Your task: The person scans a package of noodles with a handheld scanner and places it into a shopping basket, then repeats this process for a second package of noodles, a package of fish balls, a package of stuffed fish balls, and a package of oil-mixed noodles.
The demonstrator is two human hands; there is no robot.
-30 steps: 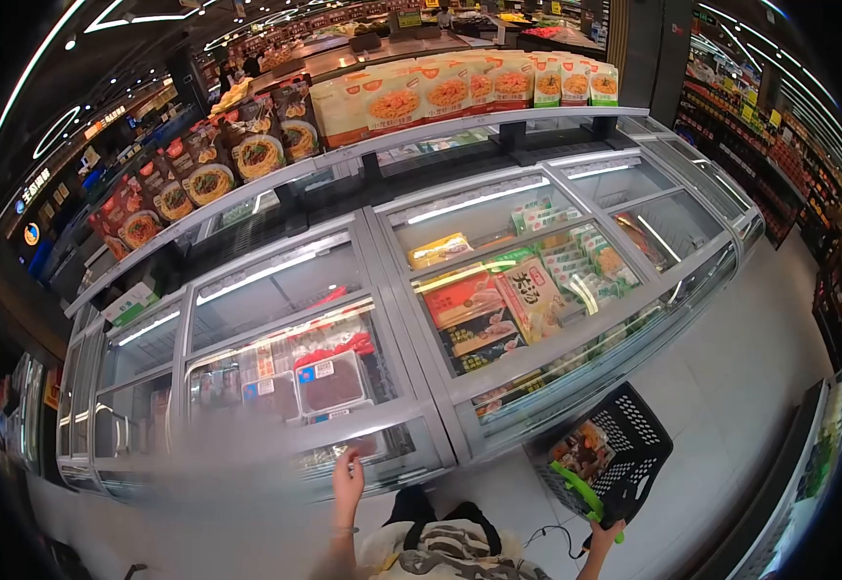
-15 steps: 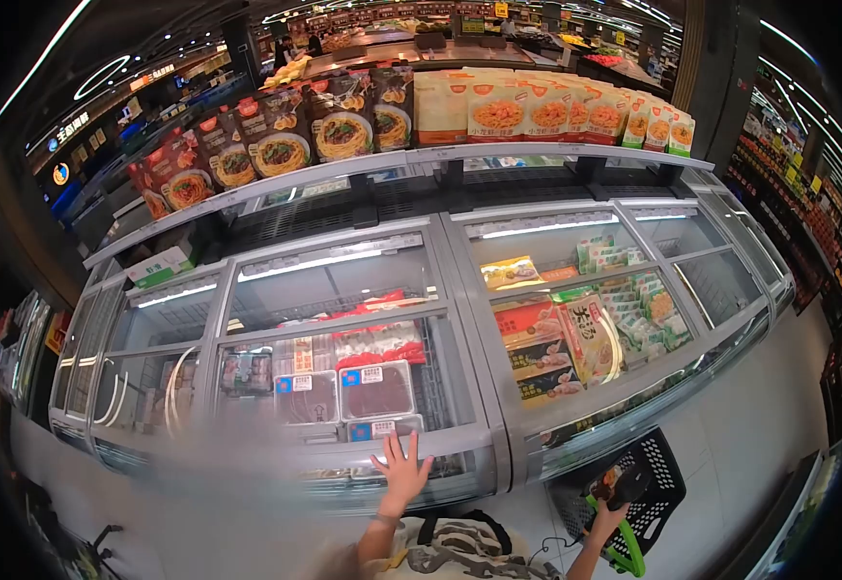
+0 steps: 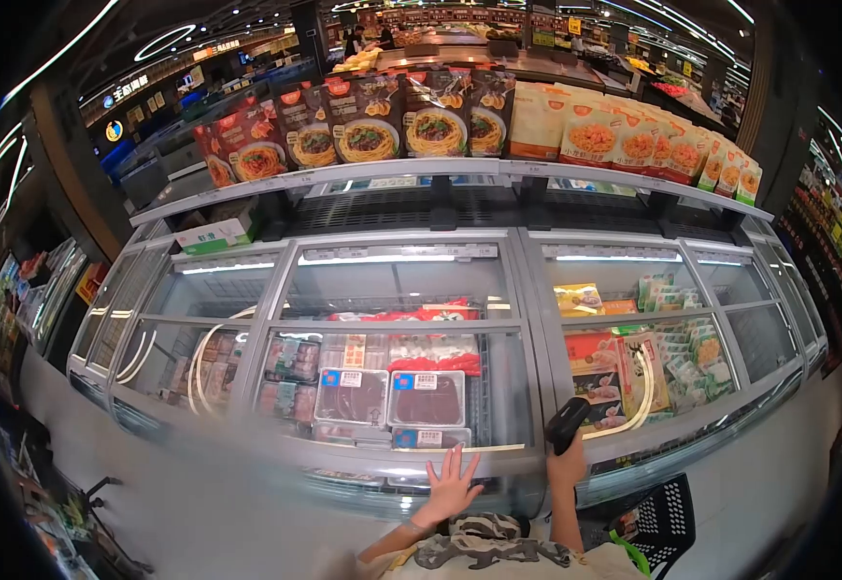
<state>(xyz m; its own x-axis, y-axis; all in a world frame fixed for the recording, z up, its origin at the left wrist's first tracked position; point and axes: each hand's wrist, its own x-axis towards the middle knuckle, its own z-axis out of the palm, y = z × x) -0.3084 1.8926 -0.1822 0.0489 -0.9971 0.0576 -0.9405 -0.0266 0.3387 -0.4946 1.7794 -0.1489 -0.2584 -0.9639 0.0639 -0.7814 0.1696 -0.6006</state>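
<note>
My left hand has its fingers spread over the front rail of the chest freezer, just below the packs under the glass. My right hand is wrapped round a black handheld barcode scanner, which stands up in front of the metal divider between two freezer sections. Under the glass lid near my left hand lie clear trays of dark red food with white and blue labels. Red-and-white bags lie behind them. Orange and green packs fill the section beyond the scanner.
A black basket with a green handle is at lower right, beside my right forearm. Noodle packs and beige bags line the shelf above the freezer. A green-and-white box sits under the shelf at left.
My right hand has risen from beside the basket's green handle to the freezer front, carrying the scanner. My left hand stays spread at the freezer's front edge. The view has turned left.
</note>
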